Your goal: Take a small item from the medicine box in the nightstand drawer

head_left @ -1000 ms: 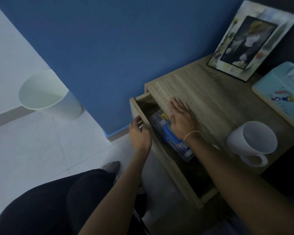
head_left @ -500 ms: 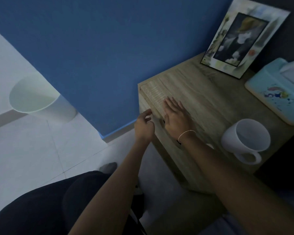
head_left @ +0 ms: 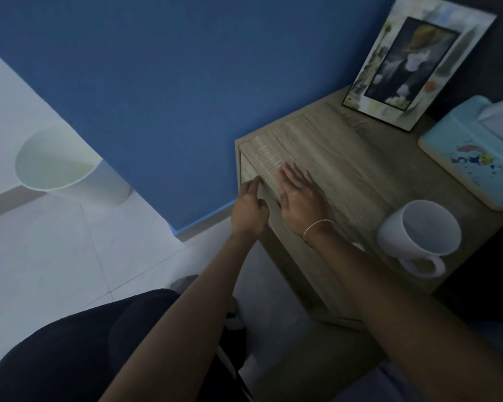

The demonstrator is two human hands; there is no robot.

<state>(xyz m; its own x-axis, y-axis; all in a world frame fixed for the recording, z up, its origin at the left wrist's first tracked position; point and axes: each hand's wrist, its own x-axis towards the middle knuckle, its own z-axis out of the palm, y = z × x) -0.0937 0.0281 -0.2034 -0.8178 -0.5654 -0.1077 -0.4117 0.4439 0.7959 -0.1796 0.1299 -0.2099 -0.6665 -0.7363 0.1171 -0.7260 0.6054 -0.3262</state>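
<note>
The wooden nightstand [head_left: 346, 158] stands against the blue wall with its drawer [head_left: 249, 172] pushed in flush. The medicine box is hidden inside it. My left hand [head_left: 249, 211] rests against the drawer front near its top edge, fingers loosely curled and holding nothing. My right hand [head_left: 301, 198] lies flat, palm down, on the nightstand's top near the front edge, fingers spread. A thin bracelet circles that wrist.
On the nightstand's top are a white mug [head_left: 418, 236] at the right front, a picture frame [head_left: 415, 65] leaning at the back, and a light blue tissue box [head_left: 474, 155] at the far right. A white bin [head_left: 67, 166] stands on the tiled floor to the left. My dark-clothed knee [head_left: 79, 349] is below.
One second ago the drawer stood open, showing the blue medicine box inside. My left hand has pushed it fully in. My right hand has stayed flat on the top.
</note>
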